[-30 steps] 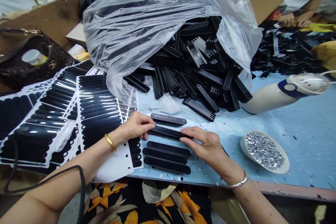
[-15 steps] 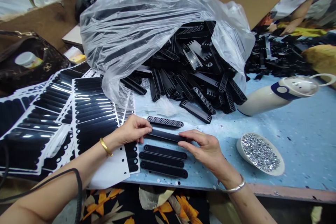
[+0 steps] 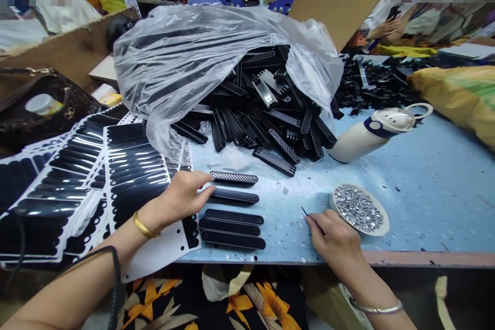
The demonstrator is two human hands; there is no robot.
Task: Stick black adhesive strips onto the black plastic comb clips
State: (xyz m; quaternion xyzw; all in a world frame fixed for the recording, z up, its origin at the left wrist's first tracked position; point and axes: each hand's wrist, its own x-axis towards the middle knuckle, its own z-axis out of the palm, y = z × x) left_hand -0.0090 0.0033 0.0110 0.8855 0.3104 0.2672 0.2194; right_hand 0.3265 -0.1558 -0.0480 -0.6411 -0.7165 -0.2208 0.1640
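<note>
My left hand (image 3: pixel 189 193) is at the lattice bar (image 3: pixel 234 178) on the table (image 3: pixel 417 180), grip unclear; my right hand (image 3: pixel 332 234) pinches a black rod (image 3: pixel 304 211) beside the bowl (image 3: pixel 385 223), which a careless swing could spill.

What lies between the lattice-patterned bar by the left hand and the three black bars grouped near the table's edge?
In the head view, one smooth black bar lies between the patterned bar and the grouped bars.

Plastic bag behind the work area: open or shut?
Open. The plastic bag gapes at the front; black pieces show in its mouth and lie spilled onto the blue table.
</note>
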